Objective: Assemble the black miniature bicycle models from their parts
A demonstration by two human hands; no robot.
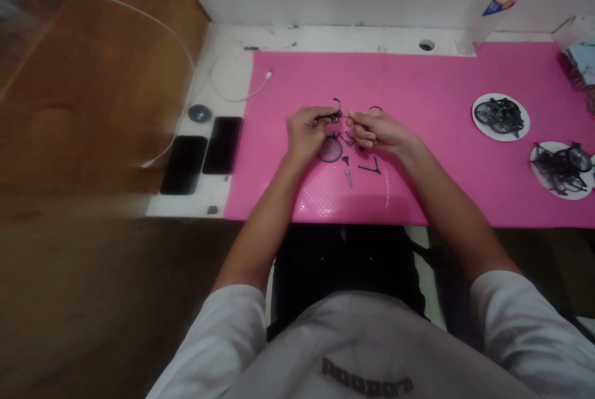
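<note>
My left hand (304,132) is closed on a small black model bicycle part (337,103) with what looks like a handlebar at its top. Facing it, my right hand (382,131) pinches a thin dark piece (344,116) that meets this part; its kind is too small to make out. Just below the hands lie a spoked toy wheel (330,149), a black frame-like piece (348,139), a small saddle (345,160), an angled black piece (372,168) and a tiny clear packet (348,178). The rim of another round part (375,108) shows behind my right hand.
Two white plates (477,123) (542,183) with black model bicycle parts stand on the pink mat (432,95) at right. Two phones (223,145) (183,165), a dark round object (199,113) and a white cable (232,100) lie left. A clear plastic bottle (493,15) stands at the back right.
</note>
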